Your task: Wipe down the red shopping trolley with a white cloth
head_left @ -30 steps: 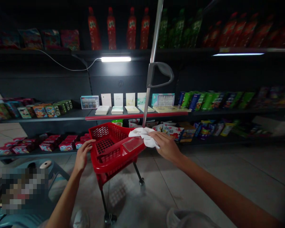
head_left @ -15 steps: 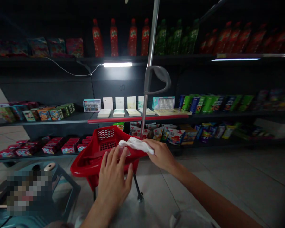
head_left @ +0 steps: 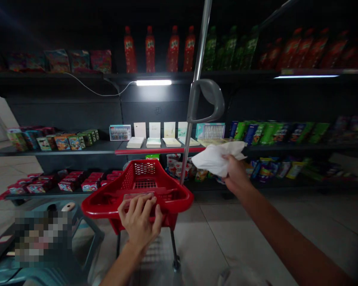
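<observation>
Field notes, shop aisle: the right hand [head_left: 235, 172] is clenching a crumpled white cloth [head_left: 216, 159], holding it up in the air, out to the right of the red wheeled basket [head_left: 179, 194] and well clear of it. The left hand [head_left: 140, 224] is gripping the near rim of the basket, its fingers [head_left: 141, 208] bending over a clear plastic panel [head_left: 136, 196] set into that edge. The basket is standing upright on the tile floor [head_left: 220, 238] on thin legs with small wheels, and its mesh interior shows nothing inside. A metal pole [head_left: 193, 151] is rising from behind the far right rim, carrying a grey handle [head_left: 210, 95] near eye level. Handling judgement: a wheeled basket is likely to roll under sideways pressure, so a firm left-hand hold on the rim looks sensible, and a cloth folded flat under the palm should press more evenly than this loose bunch. Behind, a red shelf edge [head_left: 158, 151] is running beneath a row of cards and notebooks [head_left: 153, 141], snack bags [head_left: 177, 167] are filling the shelf below it, and orange-red drink bottles [head_left: 173, 49] are lining the top shelf. A teal stool [head_left: 89, 238] is standing just left of the basket, partly covered by a pixelated patch.
</observation>
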The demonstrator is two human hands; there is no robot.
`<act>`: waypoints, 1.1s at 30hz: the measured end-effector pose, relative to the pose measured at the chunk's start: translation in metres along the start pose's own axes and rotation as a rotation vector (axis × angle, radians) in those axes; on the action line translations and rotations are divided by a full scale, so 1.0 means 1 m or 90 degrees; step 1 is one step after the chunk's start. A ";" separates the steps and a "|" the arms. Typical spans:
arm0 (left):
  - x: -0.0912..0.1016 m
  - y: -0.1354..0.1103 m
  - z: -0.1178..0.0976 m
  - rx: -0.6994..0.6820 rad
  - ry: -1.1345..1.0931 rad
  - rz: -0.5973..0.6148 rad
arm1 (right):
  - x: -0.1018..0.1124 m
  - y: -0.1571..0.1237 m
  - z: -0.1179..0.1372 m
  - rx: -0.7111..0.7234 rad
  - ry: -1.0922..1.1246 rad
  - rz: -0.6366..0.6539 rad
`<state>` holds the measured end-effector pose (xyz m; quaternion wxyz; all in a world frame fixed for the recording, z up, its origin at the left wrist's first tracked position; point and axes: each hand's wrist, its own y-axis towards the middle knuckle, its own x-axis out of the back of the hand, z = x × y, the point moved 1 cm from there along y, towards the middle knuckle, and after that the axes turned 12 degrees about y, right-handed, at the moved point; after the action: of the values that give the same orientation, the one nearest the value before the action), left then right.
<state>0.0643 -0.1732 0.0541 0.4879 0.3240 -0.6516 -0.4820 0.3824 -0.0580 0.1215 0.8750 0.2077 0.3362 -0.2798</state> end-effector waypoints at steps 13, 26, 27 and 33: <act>-0.021 -0.006 0.038 0.015 -0.074 -0.055 | -0.090 -0.064 -0.006 0.054 0.112 0.329; -0.035 -0.012 0.072 0.046 -0.142 -0.065 | -0.080 -0.081 -0.037 0.179 -0.182 0.443; -0.036 -0.013 0.075 0.049 -0.141 -0.071 | -0.079 -0.084 -0.041 0.198 -0.209 0.448; -0.041 -0.015 0.096 0.096 -0.156 -0.095 | -0.070 -0.108 -0.084 0.283 -0.318 0.441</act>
<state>-0.0142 -0.1116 0.0209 0.3417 0.3459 -0.7148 -0.5026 0.2314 -0.0686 0.0943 0.9050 0.4161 -0.0409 -0.0785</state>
